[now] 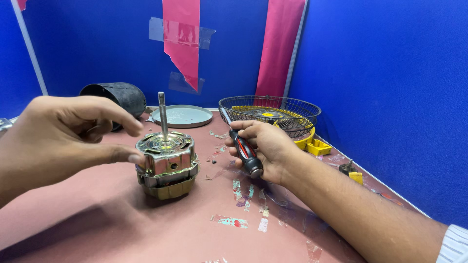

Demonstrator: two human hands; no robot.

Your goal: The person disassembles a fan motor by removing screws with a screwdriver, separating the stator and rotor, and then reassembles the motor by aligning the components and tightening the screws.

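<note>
A metal fan motor (166, 165) with an upright threaded shaft (162, 114) stands on the pinkish table (97, 214). My left hand (63, 136) is at its left side, thumb tip touching the motor's housing, fingers curled above it and holding nothing. My right hand (265, 148) is to the right of the motor, closed around a screwdriver (243, 146) with a black and red handle; its shaft points away toward the back of the table.
A wire fan guard (269, 113) rests on yellow parts (314, 144) at the back right. A round grey plate (183, 116) and a dark cylindrical housing (119, 97) lie at the back. Blue partition walls enclose the table. A small yellow and black part (352, 173) sits near the right edge.
</note>
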